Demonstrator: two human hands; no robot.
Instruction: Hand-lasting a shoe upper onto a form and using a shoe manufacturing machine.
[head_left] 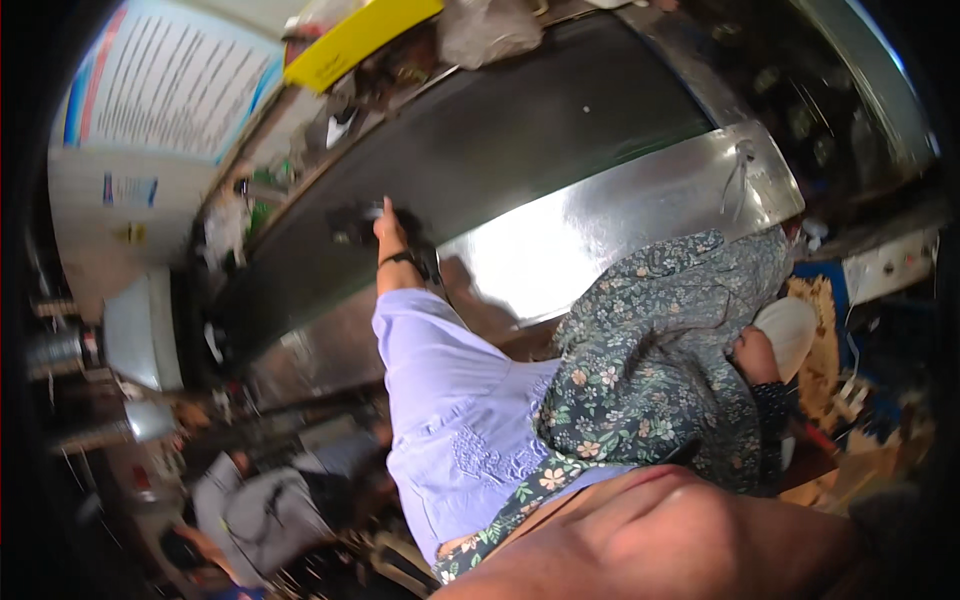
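Head view: left hand (388,222) out over the dark surface (560,120) beside the metal sheet (640,205), well apart from the right hand (755,355) by a white thing (790,332); I cannot tell their grips; the step looks like a reach, next calling for steadiness

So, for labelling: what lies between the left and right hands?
In the head view, left hand to right hand: dark surface, shiny metal sheet, then floral fabric.

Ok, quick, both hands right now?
Left hand: at the dark surface, grip can't be told.
Right hand: by the pale rounded object, grip can't be told.
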